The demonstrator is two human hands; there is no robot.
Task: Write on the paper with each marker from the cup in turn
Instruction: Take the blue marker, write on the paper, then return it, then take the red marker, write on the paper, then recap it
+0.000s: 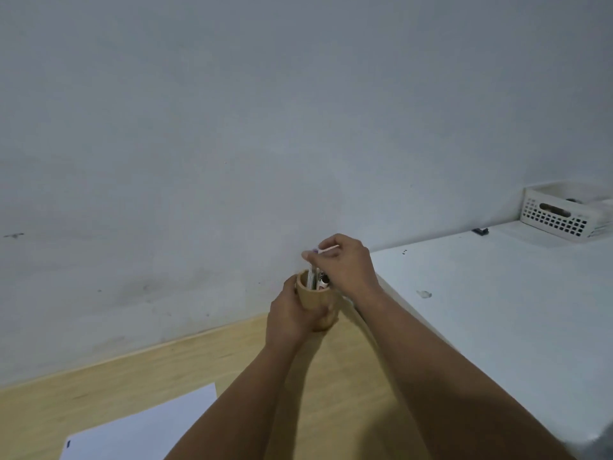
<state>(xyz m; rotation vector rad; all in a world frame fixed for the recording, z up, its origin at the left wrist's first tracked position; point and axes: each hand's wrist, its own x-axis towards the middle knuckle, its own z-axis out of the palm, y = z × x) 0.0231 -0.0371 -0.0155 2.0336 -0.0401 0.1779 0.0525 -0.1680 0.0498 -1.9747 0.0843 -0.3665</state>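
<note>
Your left hand (pixel 292 315) wraps around the side of the wooden cup (pixel 315 303), which stands on the light wooden table (pixel 139 370) close to the grey wall (pixel 232 127). Your right hand (pixel 345 263) hovers directly above the cup's mouth, its fingertips pinched on the top end of a marker (pixel 313 272) with a purple cap, held roughly upright with its lower part inside the cup. A further marker with a dark tip (pixel 324 280) stands in the cup just beside it; how many more are inside cannot be told, as the hand hides part of the opening. The white paper (pixel 146 429) lies flat on the table at the lower left, well apart from the cup, with a small blue mark near its left edge. To your right a white surface (pixel 497 310) adjoins the table, carrying a white perforated basket (pixel 560 215) at its far corner against the wall, and a small dark object (pixel 481 231) near the basket, too small to identify.
</note>
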